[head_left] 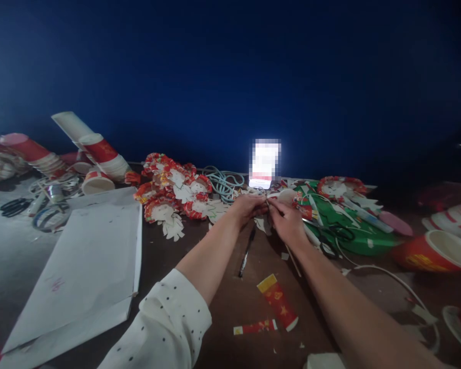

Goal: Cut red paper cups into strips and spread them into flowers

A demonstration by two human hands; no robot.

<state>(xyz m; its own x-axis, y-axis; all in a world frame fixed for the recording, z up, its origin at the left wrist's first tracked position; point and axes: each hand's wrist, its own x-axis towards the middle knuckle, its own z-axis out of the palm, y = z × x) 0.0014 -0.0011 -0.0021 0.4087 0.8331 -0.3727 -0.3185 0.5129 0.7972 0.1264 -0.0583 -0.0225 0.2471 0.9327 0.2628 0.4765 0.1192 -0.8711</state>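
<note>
My left hand (249,206) and my right hand (288,222) meet over the middle of the table, fingertips closed together on something small and pale that is mostly hidden by the fingers. A pale scrap of paper (262,224) shows just below them. Nearer to me, a pen (247,253) lies between my forearms. Two pieces of red and yellow printed card, a wide one (279,303) and a narrow strip (255,327), lie closer still. Scissors with black handles (336,238) rest right of my right hand, on a green sheet (369,243).
A lit phone (265,164) stands behind my hands. White cut-out figures with red ruffled edges (171,189) pile up at left, near a coiled light-blue cord (225,183). White boards (88,261) lie left. Stacked red paper cups (105,156) and another cup (438,251) flank the table.
</note>
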